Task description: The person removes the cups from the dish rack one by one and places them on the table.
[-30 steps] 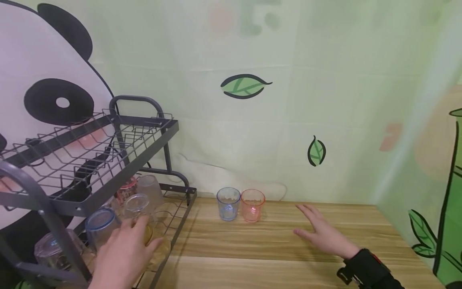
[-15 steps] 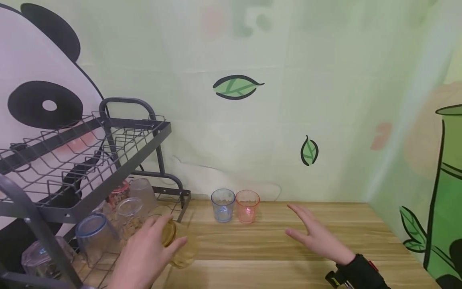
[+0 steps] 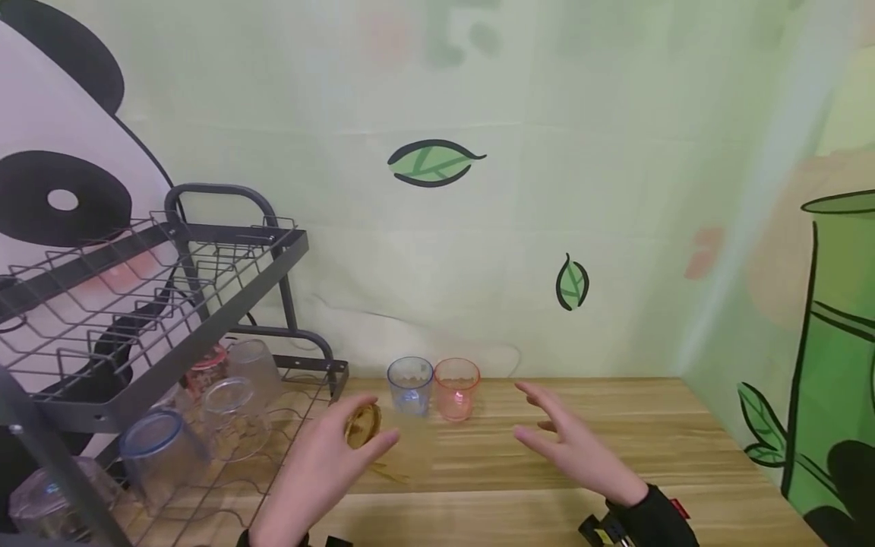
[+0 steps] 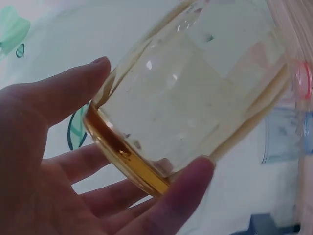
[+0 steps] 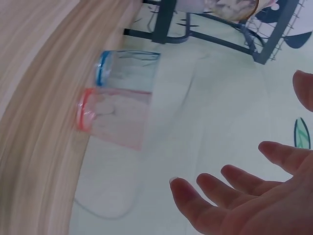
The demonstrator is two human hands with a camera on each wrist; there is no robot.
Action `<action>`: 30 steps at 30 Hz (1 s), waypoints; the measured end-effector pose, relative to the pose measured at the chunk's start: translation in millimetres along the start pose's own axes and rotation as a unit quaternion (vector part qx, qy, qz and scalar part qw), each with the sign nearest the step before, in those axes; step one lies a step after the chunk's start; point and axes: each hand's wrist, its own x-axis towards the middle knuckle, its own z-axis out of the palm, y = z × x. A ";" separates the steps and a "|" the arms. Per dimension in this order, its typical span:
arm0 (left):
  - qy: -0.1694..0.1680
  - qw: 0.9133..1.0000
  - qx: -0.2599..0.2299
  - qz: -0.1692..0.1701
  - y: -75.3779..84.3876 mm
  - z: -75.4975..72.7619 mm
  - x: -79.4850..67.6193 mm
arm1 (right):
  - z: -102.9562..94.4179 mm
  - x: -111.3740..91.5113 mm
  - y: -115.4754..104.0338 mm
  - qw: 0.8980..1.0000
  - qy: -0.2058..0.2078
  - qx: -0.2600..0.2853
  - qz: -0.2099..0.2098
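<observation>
My left hand (image 3: 328, 460) grips a yellow-tinted drinking glass (image 4: 190, 88) round its thick amber base, thumb and fingers on opposite sides. In the head view that base (image 3: 362, 425) faces up toward me, while the see-through body is hard to make out against the wood. The glass is over the table, right of the rack. My right hand (image 3: 574, 448) hovers over the table to the right with fingers spread and nothing in them. Between the hands, farther back, a blue-tinted glass (image 3: 410, 387) and a pink-tinted glass (image 3: 457, 391) stand side by side, rims up.
A dark two-tier wire rack (image 3: 273, 285) stands at the left. Several glasses sit on its lower tier, among them a blue-rimmed glass (image 3: 160, 456) and a clear glass (image 3: 235, 422). A printed cloth (image 3: 478, 289) hangs behind the wooden table (image 3: 547, 505).
My left hand has lifted the yellow-tinted glass off the rack's lower tier and carried it right, over the table. The right hand stays open in the air. The head view has turned slightly right.
</observation>
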 end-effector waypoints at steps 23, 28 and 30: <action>-0.041 0.926 -0.370 -0.061 -6.0 54.2 31.5 | 17.2 10.5 -28.8 0.995 -0.008 0.100 -0.013; -0.047 0.907 -0.414 -0.050 -5.6 62.1 31.2 | 20.8 11.4 -34.2 0.992 -0.019 0.128 -0.015; -0.054 0.903 -0.425 -0.045 -5.6 66.0 30.6 | 22.5 11.1 -34.3 0.990 -0.026 0.140 -0.014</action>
